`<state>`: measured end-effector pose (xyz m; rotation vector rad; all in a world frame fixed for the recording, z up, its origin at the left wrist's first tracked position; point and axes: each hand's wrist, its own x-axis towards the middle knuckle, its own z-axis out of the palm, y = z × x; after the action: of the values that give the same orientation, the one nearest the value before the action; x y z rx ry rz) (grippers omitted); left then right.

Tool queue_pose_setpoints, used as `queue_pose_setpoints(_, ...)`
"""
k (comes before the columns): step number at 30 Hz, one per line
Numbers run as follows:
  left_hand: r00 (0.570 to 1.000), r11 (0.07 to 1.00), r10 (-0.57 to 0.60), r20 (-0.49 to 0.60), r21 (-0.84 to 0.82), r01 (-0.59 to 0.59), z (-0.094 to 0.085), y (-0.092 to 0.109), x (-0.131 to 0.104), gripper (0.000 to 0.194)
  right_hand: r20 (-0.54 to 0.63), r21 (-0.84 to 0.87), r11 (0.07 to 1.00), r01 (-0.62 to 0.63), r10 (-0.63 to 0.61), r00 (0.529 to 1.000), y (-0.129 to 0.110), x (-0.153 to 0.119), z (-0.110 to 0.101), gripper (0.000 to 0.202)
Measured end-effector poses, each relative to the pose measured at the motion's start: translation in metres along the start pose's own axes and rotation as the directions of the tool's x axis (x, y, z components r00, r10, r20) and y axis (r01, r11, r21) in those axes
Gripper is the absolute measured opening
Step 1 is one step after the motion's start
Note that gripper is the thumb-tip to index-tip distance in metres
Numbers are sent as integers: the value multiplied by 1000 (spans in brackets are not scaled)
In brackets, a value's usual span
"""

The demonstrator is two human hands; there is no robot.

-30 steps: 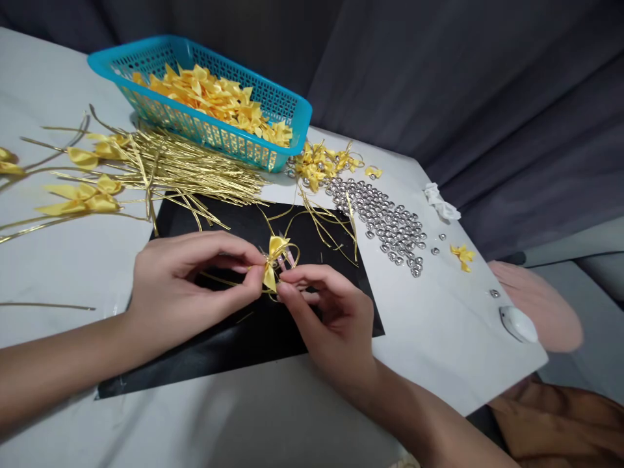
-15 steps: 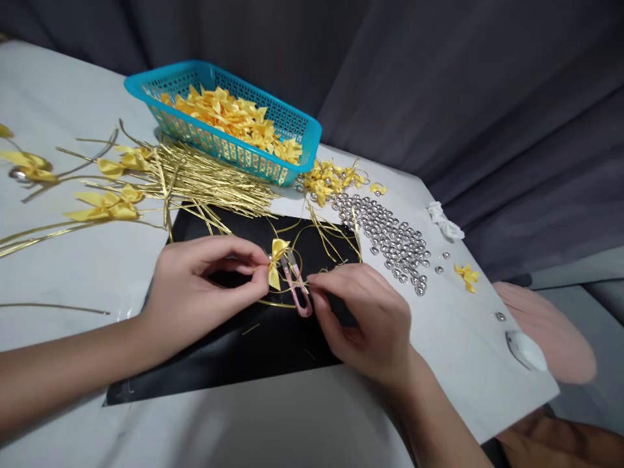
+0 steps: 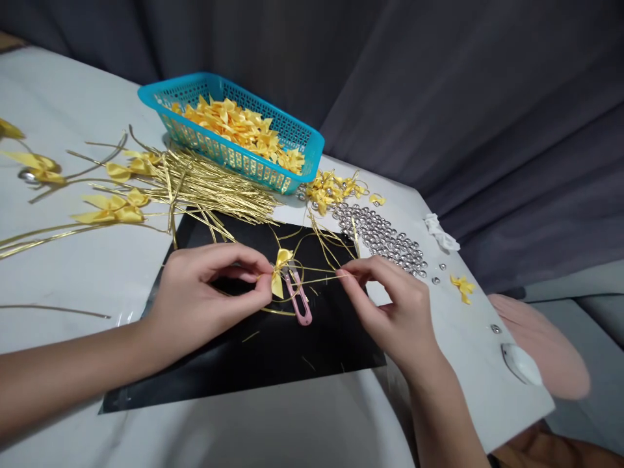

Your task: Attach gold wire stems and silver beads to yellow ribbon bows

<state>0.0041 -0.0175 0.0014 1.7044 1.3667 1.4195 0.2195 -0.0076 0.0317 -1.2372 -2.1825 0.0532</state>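
My left hand pinches a yellow ribbon bow at its left side, over the black mat. Gold cord runs from the bow to my right hand, whose thumb and forefinger are closed on its ends. Between the hands the strands look stretched out, with a loop standing beside the bow. Just below the cord lies a pair of pink thread snips on the mat. My left fingertips hide part of the bow's knot.
Behind the mat stands a blue basket of yellow bows, with a pile of gold cords before it. Many silver beads lie to the right, near finished-looking bows. A white mouse-like object sits by the right edge.
My right hand has drawn away to the right, pulling the gold cord out longer from the bow. My left hand keeps its pinch. The view has shifted slightly.
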Motion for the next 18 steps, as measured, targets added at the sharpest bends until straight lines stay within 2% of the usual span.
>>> queue_pose_setpoints(7, 1000, 1000, 7, 10, 13, -7, -1, -3, -1, 10, 142, 303, 953, 17, -63, 988, -14, -1, -6, 10)
queue_pose_setpoints(11, 1000, 1000, 12, 12, 5, -13, -1, -1, 0, 9, 150, 209, 978, 17, -49, 988, -10, -1, -7, 10)
queue_pose_setpoints(13, 1000, 1000, 1, 2, -7, -1, -1, -1, -1, 10, 209, 153, 988, -9, -24, 978, -4, -1, -6, 11)
queue_pose_setpoints(16, 1000, 999, -30, -3, -26, 30, -1, -2, 0, 11, 296, 74, 993, -97, 71, 953, 4, -2, -1, 8)
queue_pose_setpoints(18, 999, 998, -46, -8, -39, 46, -1, -2, 1, 11, 249, 71, 976, -205, 182, 951, 8, -3, 2, 7)
